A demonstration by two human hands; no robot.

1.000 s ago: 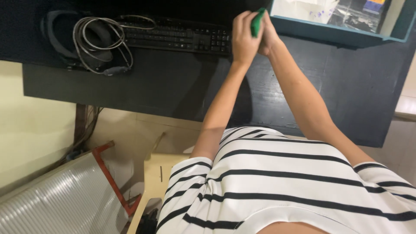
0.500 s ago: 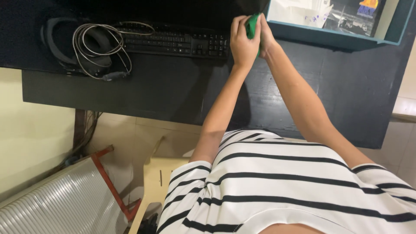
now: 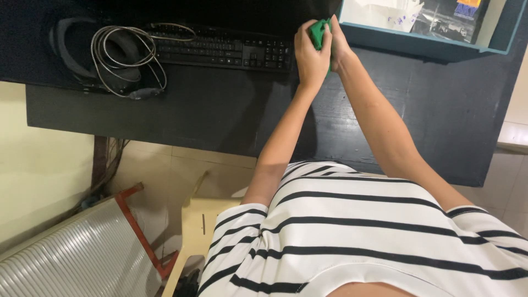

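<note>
A small green object [image 3: 318, 32], soft-looking like a cloth, is pressed between both my hands above the far part of the black desk [image 3: 220, 115]. My left hand [image 3: 311, 55] wraps it from the left with fingers curled over it. My right hand [image 3: 340, 47] closes on it from the right, mostly hidden behind the left. The hands hover just right of the black keyboard [image 3: 220, 49].
Black headphones with a coiled grey cable [image 3: 115, 55] lie left of the keyboard. A teal tray [image 3: 429, 41] holding papers sits at the far right. Below the desk edge are a pale wooden stool [image 3: 198, 225], a ribbed grey panel [image 3: 71, 258] and a red frame [image 3: 137, 220].
The hands have dropped slightly and drawn the green object in, bunching it tighter between them. The view shifted a little.
</note>
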